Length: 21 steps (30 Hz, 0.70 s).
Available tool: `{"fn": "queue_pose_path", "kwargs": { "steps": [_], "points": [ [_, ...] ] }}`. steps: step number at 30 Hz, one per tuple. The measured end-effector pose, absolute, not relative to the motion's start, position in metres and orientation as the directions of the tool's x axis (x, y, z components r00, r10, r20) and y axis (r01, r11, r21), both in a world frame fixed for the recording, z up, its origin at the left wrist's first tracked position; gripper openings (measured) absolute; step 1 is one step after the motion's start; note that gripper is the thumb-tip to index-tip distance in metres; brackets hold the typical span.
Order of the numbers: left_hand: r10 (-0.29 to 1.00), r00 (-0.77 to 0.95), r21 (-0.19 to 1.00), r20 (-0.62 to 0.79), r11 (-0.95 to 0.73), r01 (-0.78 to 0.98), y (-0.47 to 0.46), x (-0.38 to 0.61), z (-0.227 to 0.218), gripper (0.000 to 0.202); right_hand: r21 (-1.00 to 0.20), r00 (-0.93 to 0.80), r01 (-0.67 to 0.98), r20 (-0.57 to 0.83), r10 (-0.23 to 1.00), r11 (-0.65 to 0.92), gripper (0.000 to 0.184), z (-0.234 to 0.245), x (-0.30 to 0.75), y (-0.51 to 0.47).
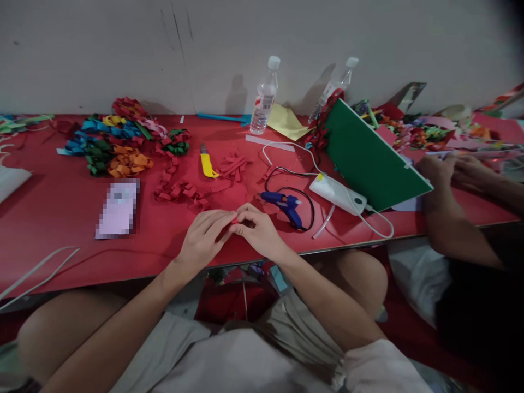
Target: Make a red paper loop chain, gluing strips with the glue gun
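Near the front edge of the red table, my left hand and my right hand meet, fingertips pinched together on a small red paper strip. Most of the strip is hidden by the fingers. Just beyond them lies a red paper chain, with loose red paper strips farther back. A yellow utility knife rests left of those strips. Right of my right hand, a blue glue gun lies on its side with a black cord looping around it.
Colourful paper chains are heaped at the back left, behind a phone. A white power strip lies before a leaning green board. Two water bottles stand near the wall. At right, a co-worker's hands work among paper scraps.
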State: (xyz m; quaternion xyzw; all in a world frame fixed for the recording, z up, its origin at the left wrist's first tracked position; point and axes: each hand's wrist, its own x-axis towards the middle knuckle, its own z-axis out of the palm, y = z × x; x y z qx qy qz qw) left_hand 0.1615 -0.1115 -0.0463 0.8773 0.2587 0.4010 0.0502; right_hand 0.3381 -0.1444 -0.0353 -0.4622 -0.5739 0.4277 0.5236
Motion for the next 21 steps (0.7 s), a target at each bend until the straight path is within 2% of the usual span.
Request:
{"fn": "queue_pose_path", "kwargs": {
  "steps": [5, 11, 17, 21],
  "points": [
    [0.461, 0.57, 0.255, 0.68, -0.878, 0.406, -0.114, 0.162, -0.047, 0.036, -0.968, 0.014, 0.091, 0.238, 0.971, 0.235, 0.039, -0.043, 0.336, -0.143],
    [0.498, 0.552, 0.26, 0.669, -0.853, 0.453, -0.112, 0.161, -0.05, 0.029, -0.983, -0.029, 0.027, 0.179, 0.983, 0.179, 0.026, -0.049, 0.335, -0.14],
    [0.507, 0.606, 0.259, 0.613, -0.854, 0.452, -0.111, 0.162, -0.049, 0.029, -0.981, 0.061, 0.011, 0.196, 0.979, 0.195, 0.038, -0.055, 0.332, -0.138],
    [0.518, 0.595, 0.253, 0.615, -0.844, 0.473, -0.109, 0.16, -0.053, 0.032, -0.987, 0.03, 0.013, 0.161, 0.987, 0.161, 0.033, -0.052, 0.333, -0.139]
  ]
}}
